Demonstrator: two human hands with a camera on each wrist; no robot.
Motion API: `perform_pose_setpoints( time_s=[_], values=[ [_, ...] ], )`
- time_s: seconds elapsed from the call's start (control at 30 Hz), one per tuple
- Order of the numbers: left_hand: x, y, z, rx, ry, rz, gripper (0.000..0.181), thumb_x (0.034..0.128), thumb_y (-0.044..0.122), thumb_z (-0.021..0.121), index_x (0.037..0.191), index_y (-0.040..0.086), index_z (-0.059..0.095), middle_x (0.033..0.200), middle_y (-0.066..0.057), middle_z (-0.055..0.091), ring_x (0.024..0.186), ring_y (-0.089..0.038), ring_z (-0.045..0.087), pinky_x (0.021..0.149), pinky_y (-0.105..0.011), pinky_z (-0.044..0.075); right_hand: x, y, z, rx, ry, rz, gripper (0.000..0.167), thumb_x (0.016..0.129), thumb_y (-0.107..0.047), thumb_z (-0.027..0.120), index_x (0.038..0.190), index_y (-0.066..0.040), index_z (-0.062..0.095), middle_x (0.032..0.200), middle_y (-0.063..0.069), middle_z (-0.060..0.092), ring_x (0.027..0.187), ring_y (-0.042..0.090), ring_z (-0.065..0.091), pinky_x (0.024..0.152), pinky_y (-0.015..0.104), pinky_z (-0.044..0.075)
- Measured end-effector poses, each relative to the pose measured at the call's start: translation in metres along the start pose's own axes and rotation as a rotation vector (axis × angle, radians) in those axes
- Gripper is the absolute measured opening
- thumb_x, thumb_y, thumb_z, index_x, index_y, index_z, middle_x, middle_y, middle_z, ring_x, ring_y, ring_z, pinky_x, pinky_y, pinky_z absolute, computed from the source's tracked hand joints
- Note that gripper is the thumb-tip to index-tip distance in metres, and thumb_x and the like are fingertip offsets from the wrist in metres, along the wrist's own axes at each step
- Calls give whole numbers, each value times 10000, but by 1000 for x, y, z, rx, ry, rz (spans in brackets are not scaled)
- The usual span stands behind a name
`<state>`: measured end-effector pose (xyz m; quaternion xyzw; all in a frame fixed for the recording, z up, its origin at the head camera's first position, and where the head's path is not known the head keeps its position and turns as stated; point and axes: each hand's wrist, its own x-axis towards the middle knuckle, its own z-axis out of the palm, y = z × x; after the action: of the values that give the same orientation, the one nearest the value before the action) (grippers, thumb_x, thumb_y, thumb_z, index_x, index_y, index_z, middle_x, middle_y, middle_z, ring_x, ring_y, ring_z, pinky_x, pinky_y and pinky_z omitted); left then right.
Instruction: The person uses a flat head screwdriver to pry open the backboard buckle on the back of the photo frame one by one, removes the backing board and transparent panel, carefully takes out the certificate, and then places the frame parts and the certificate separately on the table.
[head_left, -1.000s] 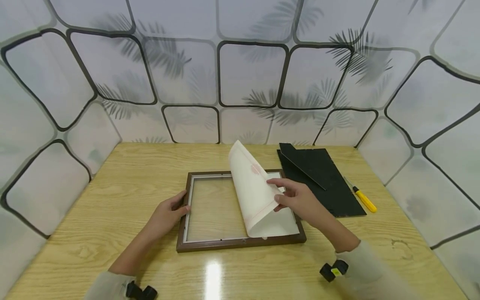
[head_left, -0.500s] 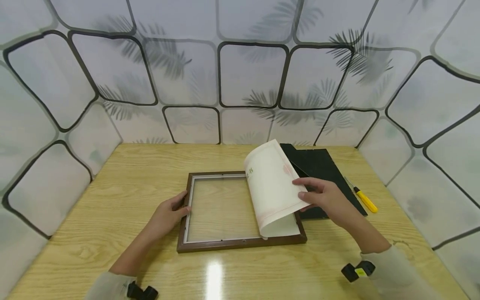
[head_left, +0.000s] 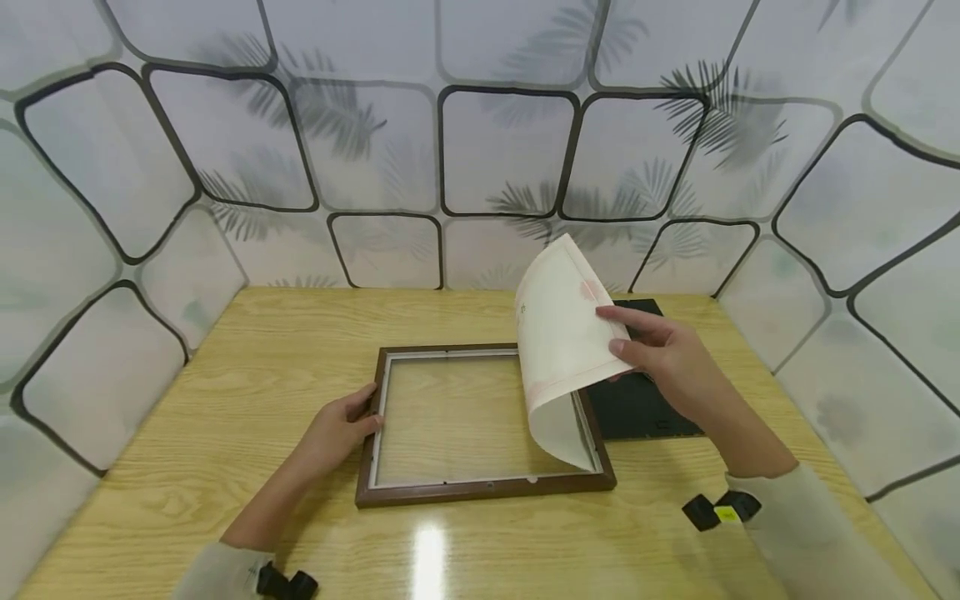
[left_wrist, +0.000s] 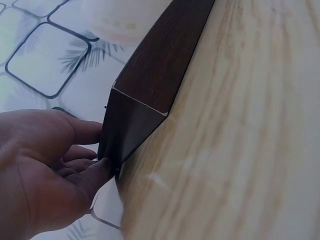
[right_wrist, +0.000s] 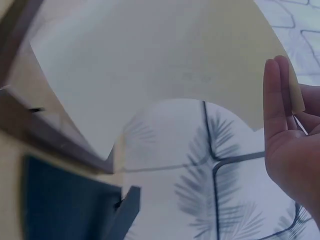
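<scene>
A brown picture frame (head_left: 480,490) with a silvery inner lip lies flat on the wooden table. My left hand (head_left: 333,429) holds its left side, thumb on top; in the left wrist view the fingers and thumb pinch the frame's (left_wrist: 150,70) edge near a corner. Over the frame's right end my right hand (head_left: 667,358) pinches the right edge of a cream paper sheet (head_left: 566,325) with a pink mark. The sheet curves upward, its lower corner hanging at the frame's right side. From below, the right wrist view shows the paper's (right_wrist: 165,55) plain underside and the right hand (right_wrist: 295,150) at its edge.
A black board (head_left: 637,408) lies right of the frame, partly covered by the paper and right hand. Patterned walls (head_left: 502,150) with leaf prints enclose the table (head_left: 285,333) at the back and sides.
My right hand has drawn the paper rightward, then raised it, lifting more of it off the frame. The yellow-handled screwdriver is now hidden behind the right arm. The left hand keeps its place.
</scene>
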<state>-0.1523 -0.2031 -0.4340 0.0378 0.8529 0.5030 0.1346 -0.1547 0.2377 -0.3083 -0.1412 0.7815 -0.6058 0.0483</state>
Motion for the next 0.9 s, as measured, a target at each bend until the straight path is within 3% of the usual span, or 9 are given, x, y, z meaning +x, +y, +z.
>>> perform_pose_setpoints(
  time_s=[0.1, 0.3, 0.5, 0.6, 0.73, 0.9],
  values=[
    [-1, 1, 0, 0, -3, 5, 667, 1038, 177, 574, 1593, 17, 240, 1632, -263, 217, 1496, -416, 254, 1188, -504, 317, 13, -17, 5, 131, 14, -59, 437, 999, -91, 625, 1433, -102, 576, 1433, 12, 515, 1084, 71, 658, 889, 203, 565],
    [-6, 3, 0, -14, -11, 13, 659, 1039, 162, 570, 1589, 8, 242, 1636, -259, 207, 1496, -412, 254, 1185, -493, 323, 42, -41, 16, 354, 64, -191, 391, 979, 3, 617, 1361, -80, 641, 1404, 60, 525, 1020, 148, 658, 764, 257, 610],
    [-11, 3, 1, -22, -17, 27, 658, 1031, 150, 584, 1581, -6, 257, 1625, -265, 228, 1488, -401, 274, 1167, -461, 347, 68, -37, 21, 473, 119, -249, 406, 985, 29, 587, 1377, -72, 625, 1483, 87, 461, 997, 165, 667, 714, 267, 611],
    [-16, 4, 2, -24, -21, 37, 656, 1028, 145, 588, 1574, -19, 264, 1618, -273, 238, 1486, -401, 279, 1160, -456, 356, 81, -19, 21, 484, 145, -208, 442, 980, 23, 602, 1417, -34, 573, 1418, 71, 512, 947, 143, 697, 724, 278, 615],
    [-21, 3, 2, -30, -26, 29, 654, 1029, 146, 587, 1578, -6, 266, 1626, -254, 234, 1487, -384, 286, 1149, -430, 370, 96, 20, 23, 443, 168, -66, 520, 982, -24, 628, 1481, -5, 484, 1392, 46, 527, 926, 98, 690, 764, 281, 617],
    [-24, -1, 2, -40, -33, 18, 663, 1030, 144, 583, 1583, -7, 249, 1630, -257, 220, 1491, -384, 278, 1151, -436, 368, 106, 72, 30, 331, 184, 112, 513, 1009, -44, 594, 1506, -50, 469, 1557, 80, 396, 869, 62, 633, 809, 283, 613]
  ],
)
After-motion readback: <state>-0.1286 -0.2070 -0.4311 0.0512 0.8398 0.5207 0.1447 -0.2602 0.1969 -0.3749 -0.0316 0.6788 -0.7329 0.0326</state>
